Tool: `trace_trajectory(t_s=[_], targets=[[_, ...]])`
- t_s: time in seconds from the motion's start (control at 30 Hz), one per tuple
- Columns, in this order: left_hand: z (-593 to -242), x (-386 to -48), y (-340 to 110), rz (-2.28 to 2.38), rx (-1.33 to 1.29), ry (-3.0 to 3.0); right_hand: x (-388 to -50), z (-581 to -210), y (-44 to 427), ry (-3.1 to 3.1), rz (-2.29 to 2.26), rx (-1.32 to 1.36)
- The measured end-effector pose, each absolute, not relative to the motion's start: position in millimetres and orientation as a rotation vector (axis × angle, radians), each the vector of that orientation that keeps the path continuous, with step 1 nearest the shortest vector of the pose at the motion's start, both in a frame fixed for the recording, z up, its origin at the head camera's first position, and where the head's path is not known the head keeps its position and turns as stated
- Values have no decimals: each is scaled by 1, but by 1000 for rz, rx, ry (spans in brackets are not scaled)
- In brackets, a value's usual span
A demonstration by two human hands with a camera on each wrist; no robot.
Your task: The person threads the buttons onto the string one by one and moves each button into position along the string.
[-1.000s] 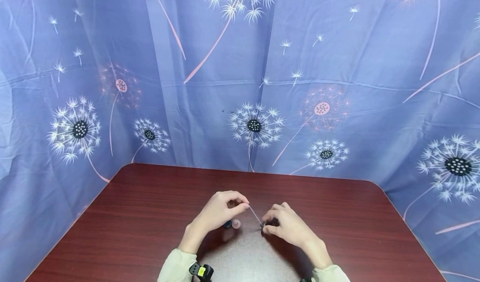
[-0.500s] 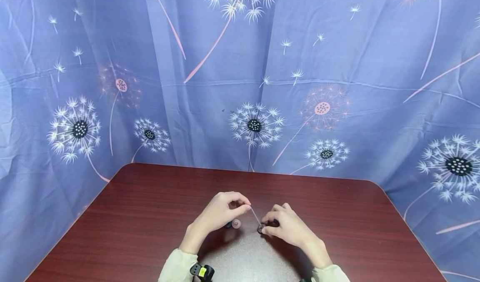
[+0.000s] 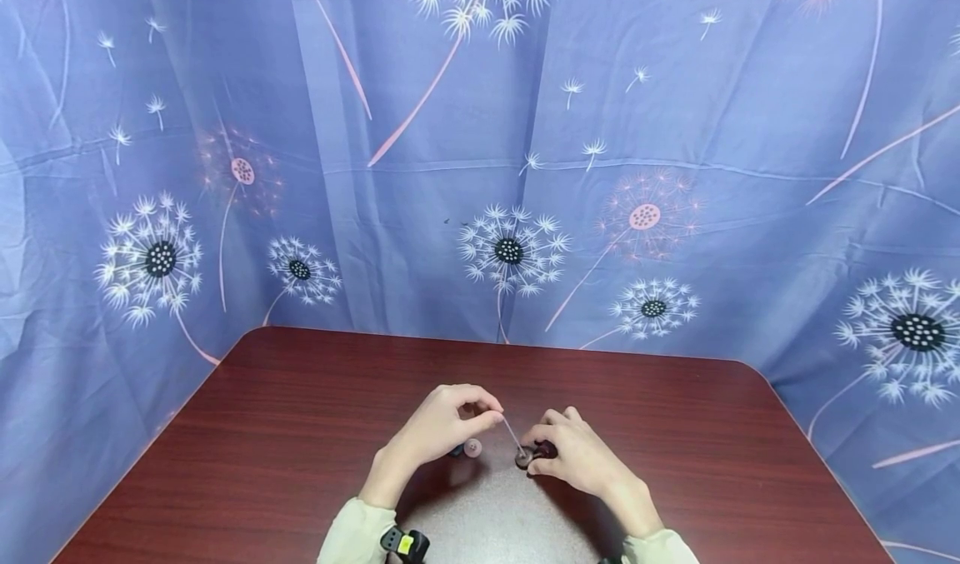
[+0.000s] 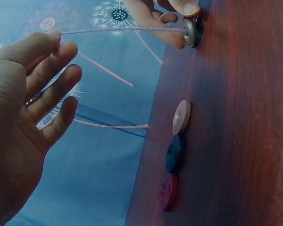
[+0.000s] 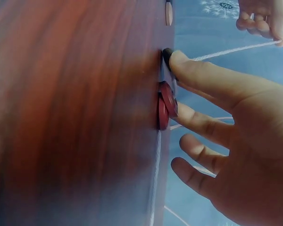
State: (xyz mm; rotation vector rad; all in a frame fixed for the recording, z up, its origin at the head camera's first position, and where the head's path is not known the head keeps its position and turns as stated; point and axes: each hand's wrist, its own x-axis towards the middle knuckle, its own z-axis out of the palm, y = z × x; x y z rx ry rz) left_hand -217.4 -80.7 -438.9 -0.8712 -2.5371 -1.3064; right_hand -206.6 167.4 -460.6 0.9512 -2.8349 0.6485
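Cord (image 4: 122, 30) stretches between two hands to a dark button (image 4: 191, 33)

The left hand (image 3: 441, 424) pinches the cord's raised end between thumb and forefinger, its other fingers loosely bent. From there the cord slants down to the face of the dark button, which the right hand (image 3: 577, 452) holds at the edge between thumb and forefinger, near the table (image 3: 337, 401). Beside that hand's forefinger, two red buttons (image 5: 162, 112) overlap, and more cord runs along the table from them. Near the left hand, a pink button (image 4: 182, 117), blue button (image 4: 175, 153) and crimson button (image 4: 169, 192) form a row.
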Motion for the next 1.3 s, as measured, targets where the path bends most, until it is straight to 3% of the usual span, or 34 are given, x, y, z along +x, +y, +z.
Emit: trace_trajectory(t_s=[1.3], targets=[[-439,-218,-82,-1338,-874,-2524,-208,-460,168,-2883,591,909]])
